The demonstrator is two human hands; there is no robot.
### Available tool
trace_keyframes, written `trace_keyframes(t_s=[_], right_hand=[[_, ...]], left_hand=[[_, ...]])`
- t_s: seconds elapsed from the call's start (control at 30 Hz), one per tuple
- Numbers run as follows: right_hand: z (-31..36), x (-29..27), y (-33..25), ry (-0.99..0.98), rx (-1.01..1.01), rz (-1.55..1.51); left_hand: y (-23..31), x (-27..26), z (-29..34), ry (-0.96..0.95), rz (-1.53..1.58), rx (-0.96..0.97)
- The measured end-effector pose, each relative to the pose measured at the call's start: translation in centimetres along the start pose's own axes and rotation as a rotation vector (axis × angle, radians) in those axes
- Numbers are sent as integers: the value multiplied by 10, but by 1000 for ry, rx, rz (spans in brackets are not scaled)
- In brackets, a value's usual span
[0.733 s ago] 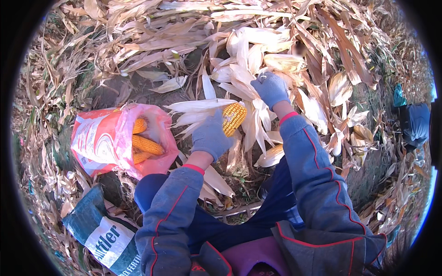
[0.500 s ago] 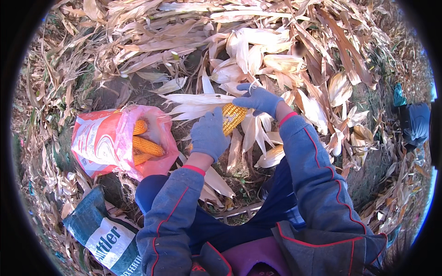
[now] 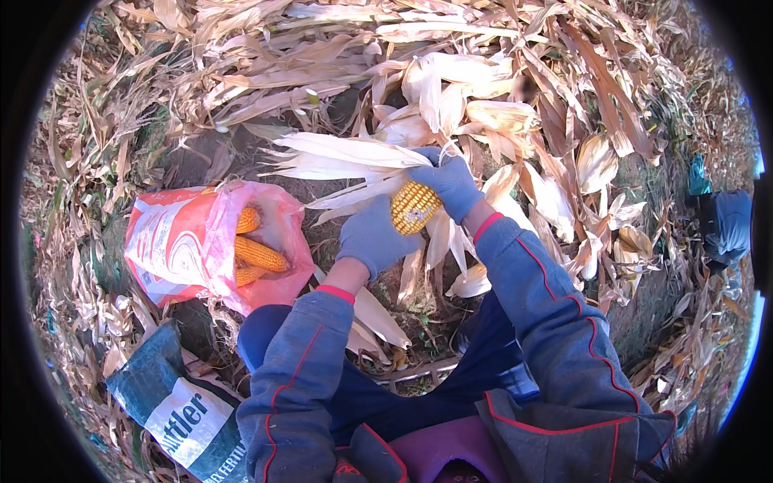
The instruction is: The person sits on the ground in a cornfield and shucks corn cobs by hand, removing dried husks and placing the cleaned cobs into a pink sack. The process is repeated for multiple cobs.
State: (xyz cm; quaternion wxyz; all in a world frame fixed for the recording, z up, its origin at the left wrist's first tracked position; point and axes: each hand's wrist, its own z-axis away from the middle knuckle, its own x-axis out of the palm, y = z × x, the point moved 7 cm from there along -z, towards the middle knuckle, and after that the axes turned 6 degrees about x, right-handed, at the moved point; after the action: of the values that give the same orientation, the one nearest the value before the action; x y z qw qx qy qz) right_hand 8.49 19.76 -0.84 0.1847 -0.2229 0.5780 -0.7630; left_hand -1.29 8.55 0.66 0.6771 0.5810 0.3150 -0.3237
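The left hand [image 3: 377,235] grips the corn cob [image 3: 415,209], its fingertips hidden. The right hand [image 3: 452,183], farther off before, now pinches the pale husk [image 3: 346,153] beside the cob's top.

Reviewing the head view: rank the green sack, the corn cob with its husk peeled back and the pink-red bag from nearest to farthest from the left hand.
From the left hand:
1. Corn cob: against the hand, at its upper right.
2. Pink-red bag: to the left.
3. Green sack: lower left.
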Motion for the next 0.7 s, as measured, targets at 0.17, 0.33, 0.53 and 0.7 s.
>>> trace_keyframes(t_s=[0.17,0.33,0.53,0.7], right_hand=[[3,-11,-11,35,83,-119],[-5,-16,-15,-83,-4,508],[4,-8,-40,-259,-8,381],[7,-2,-31,-258,-43,600]], left_hand=[[13,22,2,-312,976,52],[14,34,10,-426,1254,-139],[4,44,14,-489,1178,-210],[15,40,10,-479,1104,-88]])
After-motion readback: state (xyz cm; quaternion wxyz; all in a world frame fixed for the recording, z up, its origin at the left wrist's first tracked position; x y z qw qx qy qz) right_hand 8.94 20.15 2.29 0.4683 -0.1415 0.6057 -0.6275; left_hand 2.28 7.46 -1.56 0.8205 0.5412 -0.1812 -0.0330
